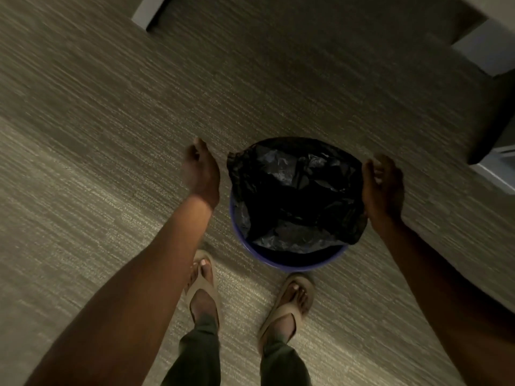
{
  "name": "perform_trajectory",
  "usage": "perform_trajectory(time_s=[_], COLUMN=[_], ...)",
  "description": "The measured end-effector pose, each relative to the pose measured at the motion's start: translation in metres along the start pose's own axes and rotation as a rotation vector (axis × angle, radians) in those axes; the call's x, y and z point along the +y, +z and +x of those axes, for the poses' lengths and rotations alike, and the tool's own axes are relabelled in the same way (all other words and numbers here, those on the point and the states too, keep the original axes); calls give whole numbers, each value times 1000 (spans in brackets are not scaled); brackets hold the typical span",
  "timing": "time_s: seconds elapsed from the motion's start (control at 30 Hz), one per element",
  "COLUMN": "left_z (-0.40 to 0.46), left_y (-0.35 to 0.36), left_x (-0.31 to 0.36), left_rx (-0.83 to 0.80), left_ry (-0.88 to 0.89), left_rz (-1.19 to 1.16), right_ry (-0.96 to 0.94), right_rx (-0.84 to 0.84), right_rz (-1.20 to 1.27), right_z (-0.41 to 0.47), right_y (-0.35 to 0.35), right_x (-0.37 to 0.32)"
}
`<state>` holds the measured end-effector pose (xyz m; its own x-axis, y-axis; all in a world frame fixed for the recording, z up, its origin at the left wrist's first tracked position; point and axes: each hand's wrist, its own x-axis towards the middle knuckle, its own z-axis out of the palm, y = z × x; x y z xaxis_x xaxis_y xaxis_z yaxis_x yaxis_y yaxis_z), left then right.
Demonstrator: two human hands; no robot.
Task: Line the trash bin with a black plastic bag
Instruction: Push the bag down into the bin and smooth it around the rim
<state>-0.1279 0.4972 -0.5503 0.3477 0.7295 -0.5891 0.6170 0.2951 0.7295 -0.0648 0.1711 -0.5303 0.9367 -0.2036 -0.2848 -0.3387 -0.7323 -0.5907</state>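
A round blue trash bin (pixel 292 263) stands on the carpet just ahead of my feet. A crinkled black plastic bag (pixel 295 190) sits in its mouth, spread over the far and right rim, while the near blue rim shows bare. My right hand (pixel 383 188) is at the bag's right edge, fingers curled against the plastic. My left hand (pixel 200 171) hovers a short way left of the bag, apart from it, fingers loosely bent and holding nothing.
Grey-green carpet (pixel 111 135) covers the floor all around. My feet in tan sandals (pixel 204 288) stand right behind the bin. White furniture or wall bases (pixel 485 54) sit at the upper right and a white edge (pixel 145 9) at the top left.
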Motion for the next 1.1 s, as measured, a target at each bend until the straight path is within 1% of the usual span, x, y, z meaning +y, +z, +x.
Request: perform_trajectory(time_s=[0.03, 0.07, 0.1, 0.13, 0.17, 0.2, 0.23, 0.27, 0.3, 0.33, 0.37, 0.4, 0.43, 0.5, 0.57, 0.63, 0.7, 0.8, 0.87, 0.93, 1.03, 1.1], left_z=[-11, -25, -40, -56, -72, -87, -98, -107, -112, -116, -117, -117, -115, -110, -105, -102, -100, -98, -98, -96, -92, -86], left_y=[-10, -19, -26, -30, -33, -35, -35, -36, -37, -39, -41, -45, -48, -55, -62, -70, -82, -100, -107, -112, -119, -121], left_x=[2, 3, 2, -3, -9, -15, -20, -23, -24, -26, -27, -28, -29, -32, -34, -39, -46, -60, -71, -84, -100, -107], left_rx=[54, 77, 64, 24, -36, -100, -163, -224, -280, -328, -367, -404, -441, -493, -532, -562, -574, -617, -597, -541, -454, -449], left_ry=[120, 254, 398, 537, 662, 762, 839, 889, 906, 904, 895, 875, 847, 812, 797, 783, 827, 969, 1087, 1164, 1162, 1137], left_rz=[31, 111, 235, 362, 467, 560, 647, 736, 830, 919, 1001, 1076, 1140, 1210, 1193, 1127, 1077, 994, 1033, 1064, 1107, 1141], right_ry=[24, 56, 73, 46, -43, -180, -314, -407, -449, -443, -407, -371, -362, -420, -487, -557, -679, -907, -993, -1047, -1087, -1104], right_rx=[65, 118, 152, 167, 163, 139, 82, -17, -138, -260, -361, -423, -437, -378, -337, -335, -332, -320, -326, -360, -422, -459], right_rz=[43, 65, 64, 40, 0, -48, -101, -168, -254, -341, -400, -413, -383, -306, -284, -298, -341, -426, -475, -519, -567, -601], right_z=[-14, -30, -48, -68, -86, -104, -118, -130, -138, -143, -146, -149, -149, -151, -153, -155, -155, -151, -147, -146, -147, -146], right_y=[-7, -14, -20, -24, -24, -24, -22, -18, -14, -9, -6, -4, -4, -8, -14, -20, -25, -29, -30, -29, -26, -25], right_x=[2, 3, 2, 3, 2, 0, -3, -6, -6, -5, -2, 3, 8, 22, 39, 57, 74, 95, 104, 108, 104, 101])
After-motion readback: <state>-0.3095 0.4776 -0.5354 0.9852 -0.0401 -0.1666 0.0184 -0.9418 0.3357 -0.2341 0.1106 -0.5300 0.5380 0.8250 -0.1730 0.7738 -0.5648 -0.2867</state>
